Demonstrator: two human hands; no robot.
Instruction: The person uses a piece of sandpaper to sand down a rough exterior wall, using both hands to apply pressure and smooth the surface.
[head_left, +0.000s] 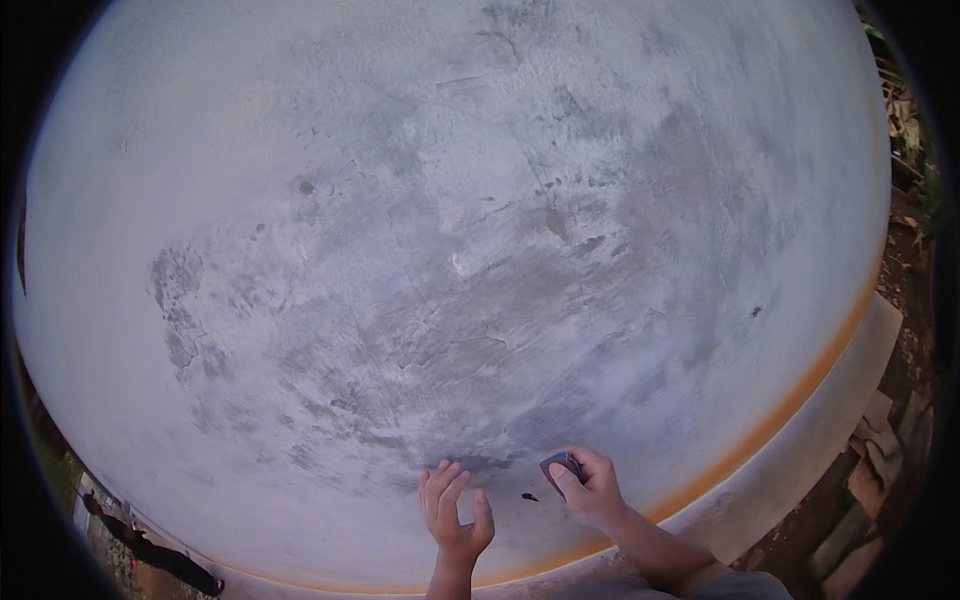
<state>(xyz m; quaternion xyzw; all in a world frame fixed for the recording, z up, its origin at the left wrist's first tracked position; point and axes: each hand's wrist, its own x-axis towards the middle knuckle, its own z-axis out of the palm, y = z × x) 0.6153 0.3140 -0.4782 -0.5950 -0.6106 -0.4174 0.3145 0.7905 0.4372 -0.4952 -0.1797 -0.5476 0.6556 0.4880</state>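
Note:
A white painted wall (480, 330) with grey, scraped and worn patches fills most of the view. My left hand (454, 510) is at the lower middle, fingers spread, over the wall and holding nothing; whether it touches the surface is hard to tell. To its right, my right hand (589, 487) grips a small blue and dark red block (562, 470), perhaps a sanding block, between thumb and fingers. A small dark spot (530, 496) shows on the wall between the two hands.
An orange band (780, 405) runs along the wall's lower edge above a pale ledge (840, 375). Broken slabs (870, 472) and brown soil lie at the right. Another person (154, 551) in dark clothes is at the far lower left.

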